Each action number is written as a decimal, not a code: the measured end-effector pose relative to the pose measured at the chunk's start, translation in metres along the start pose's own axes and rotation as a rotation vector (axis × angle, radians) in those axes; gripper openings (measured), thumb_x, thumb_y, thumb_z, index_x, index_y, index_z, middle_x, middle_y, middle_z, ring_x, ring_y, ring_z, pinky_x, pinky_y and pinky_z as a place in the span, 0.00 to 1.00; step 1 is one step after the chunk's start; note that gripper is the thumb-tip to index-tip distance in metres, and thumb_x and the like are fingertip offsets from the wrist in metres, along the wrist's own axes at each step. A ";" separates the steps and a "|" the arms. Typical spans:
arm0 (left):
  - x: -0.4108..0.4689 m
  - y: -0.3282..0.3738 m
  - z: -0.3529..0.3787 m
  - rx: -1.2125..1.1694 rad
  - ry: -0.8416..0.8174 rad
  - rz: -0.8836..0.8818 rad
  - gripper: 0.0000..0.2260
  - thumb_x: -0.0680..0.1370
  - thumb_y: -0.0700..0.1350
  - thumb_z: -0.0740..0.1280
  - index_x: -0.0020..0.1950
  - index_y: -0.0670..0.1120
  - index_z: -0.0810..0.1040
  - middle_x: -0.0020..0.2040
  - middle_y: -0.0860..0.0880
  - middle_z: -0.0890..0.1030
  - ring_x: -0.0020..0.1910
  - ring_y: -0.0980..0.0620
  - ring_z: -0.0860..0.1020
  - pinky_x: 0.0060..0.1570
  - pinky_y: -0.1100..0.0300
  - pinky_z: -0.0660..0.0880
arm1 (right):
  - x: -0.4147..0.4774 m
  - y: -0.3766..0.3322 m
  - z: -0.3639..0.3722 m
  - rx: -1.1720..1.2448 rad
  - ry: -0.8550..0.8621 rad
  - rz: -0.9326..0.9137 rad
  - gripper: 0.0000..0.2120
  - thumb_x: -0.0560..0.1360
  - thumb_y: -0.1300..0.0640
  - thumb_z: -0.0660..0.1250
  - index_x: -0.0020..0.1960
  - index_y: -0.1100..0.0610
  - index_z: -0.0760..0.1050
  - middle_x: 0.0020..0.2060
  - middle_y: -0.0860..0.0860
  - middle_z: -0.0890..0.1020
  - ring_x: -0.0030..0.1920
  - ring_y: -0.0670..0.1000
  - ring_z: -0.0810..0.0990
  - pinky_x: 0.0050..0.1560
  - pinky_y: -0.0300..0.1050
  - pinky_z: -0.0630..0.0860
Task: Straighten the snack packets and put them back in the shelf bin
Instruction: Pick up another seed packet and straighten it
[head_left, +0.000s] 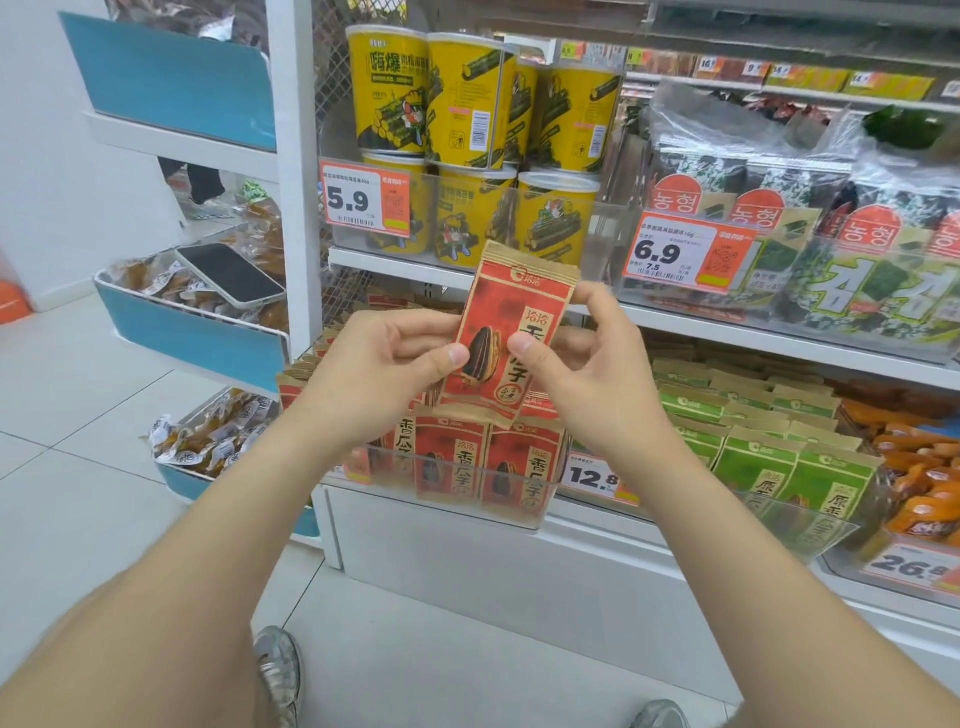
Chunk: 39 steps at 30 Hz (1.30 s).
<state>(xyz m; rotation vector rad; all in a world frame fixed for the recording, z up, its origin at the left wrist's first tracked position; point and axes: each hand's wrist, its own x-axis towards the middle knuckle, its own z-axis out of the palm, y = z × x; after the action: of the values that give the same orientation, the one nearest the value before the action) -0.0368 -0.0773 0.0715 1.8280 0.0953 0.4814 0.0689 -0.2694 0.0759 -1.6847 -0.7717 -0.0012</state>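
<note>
A red sunflower-seed packet (506, 312) is held upright in front of the shelf, above the clear shelf bin (467, 493). My left hand (384, 358) pinches its left edge, thumb on the front. My right hand (587, 364) pinches its right edge, thumb on the front and fingers curled behind. Several more red packets (488, 462) stand upright in the bin below, some leaning at the back left.
Green seed packets (779, 457) fill the neighbouring bin to the right. Yellow seaweed tubs (467, 104) and seaweed packs (831, 234) sit on the shelf above. A phone (228, 273) lies on a blue-fronted basket of snacks at left. White tiled floor lies below.
</note>
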 end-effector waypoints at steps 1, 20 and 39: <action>0.004 -0.005 -0.005 0.131 0.065 0.025 0.08 0.85 0.44 0.71 0.62 0.52 0.87 0.52 0.54 0.90 0.54 0.55 0.88 0.62 0.49 0.83 | 0.002 0.003 0.001 -0.032 0.051 -0.040 0.16 0.81 0.54 0.76 0.63 0.49 0.72 0.48 0.47 0.90 0.48 0.49 0.90 0.53 0.60 0.86; 0.034 -0.059 -0.023 0.932 -0.277 -0.046 0.06 0.83 0.48 0.74 0.48 0.59 0.86 0.43 0.54 0.84 0.48 0.51 0.77 0.53 0.46 0.79 | 0.048 0.042 0.040 -0.656 -0.107 -0.044 0.02 0.83 0.51 0.69 0.53 0.44 0.80 0.33 0.43 0.80 0.45 0.55 0.80 0.67 0.57 0.71; 0.036 -0.050 -0.015 1.097 -0.249 0.122 0.14 0.79 0.55 0.77 0.64 0.57 0.85 0.66 0.62 0.74 0.60 0.52 0.62 0.60 0.51 0.61 | 0.080 0.048 0.058 -0.790 -0.115 0.073 0.16 0.82 0.56 0.62 0.62 0.47 0.85 0.52 0.47 0.87 0.62 0.58 0.80 0.72 0.60 0.69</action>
<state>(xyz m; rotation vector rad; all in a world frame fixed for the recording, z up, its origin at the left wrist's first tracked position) -0.0006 -0.0369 0.0384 2.9687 0.0819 0.2820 0.1311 -0.1830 0.0501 -2.4770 -0.8532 -0.1805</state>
